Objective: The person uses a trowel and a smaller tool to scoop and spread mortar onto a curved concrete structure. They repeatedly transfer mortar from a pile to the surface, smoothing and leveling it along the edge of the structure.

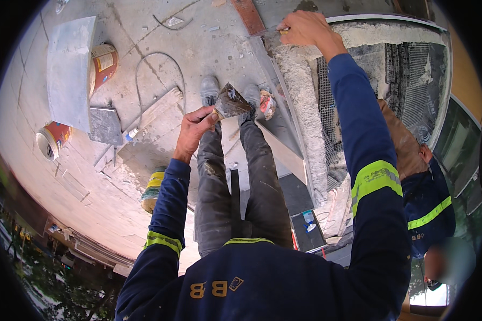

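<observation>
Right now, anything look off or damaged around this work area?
Yes: a loose cable loops across the floor left of the boots, a possible trip hazard. At right, pale coating is patchy, with dark mesh bare; perhaps just unfinished. The scraper in the left hand has a smeared blade.

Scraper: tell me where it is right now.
In the head view, the scraper is in the upper middle, gripped in the left hand, its blade showing between the person's shoes and partly overlapping them.
</observation>
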